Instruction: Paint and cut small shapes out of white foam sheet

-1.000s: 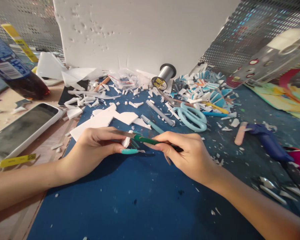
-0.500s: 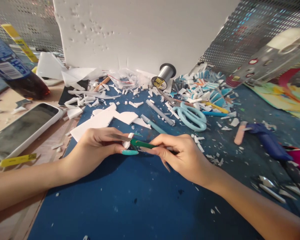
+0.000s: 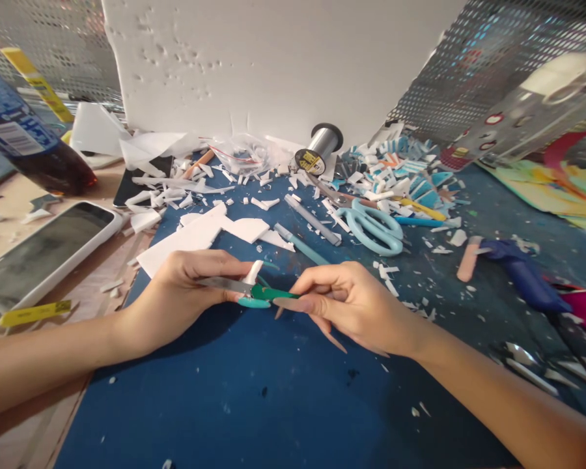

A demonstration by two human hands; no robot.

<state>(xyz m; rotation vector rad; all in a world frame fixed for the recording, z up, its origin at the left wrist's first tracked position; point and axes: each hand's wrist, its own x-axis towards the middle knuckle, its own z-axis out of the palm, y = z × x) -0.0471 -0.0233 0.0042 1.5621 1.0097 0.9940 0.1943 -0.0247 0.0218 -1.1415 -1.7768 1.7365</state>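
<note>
My left hand [image 3: 190,286] is closed in a pinch on a small white foam piece [image 3: 254,271]. Between the fingers of my right hand [image 3: 351,303] is the green handle of a craft knife [image 3: 273,293]. Its flat metal blade points left, toward my left palm, and lies against the foam piece. Both hands are just above the blue mat [image 3: 234,391]. Behind my left hand lies a cut white foam sheet [image 3: 190,238]. A pale blue pen-like stick [image 3: 300,244] lies beyond the knife.
Light-blue scissors [image 3: 376,228], a wire spool [image 3: 320,148] and foam scraps [image 3: 395,169] lie at the back, before a white foam board [image 3: 283,65]. On the left are a phone [image 3: 49,254] and a cola bottle [image 3: 29,130]; a blue glue gun [image 3: 522,273] is at right.
The knife has turned slightly, its blade now showing more of its flat side and sitting lower. The foam piece has tilted upright, and my right-hand fingers have spread downward a little.
</note>
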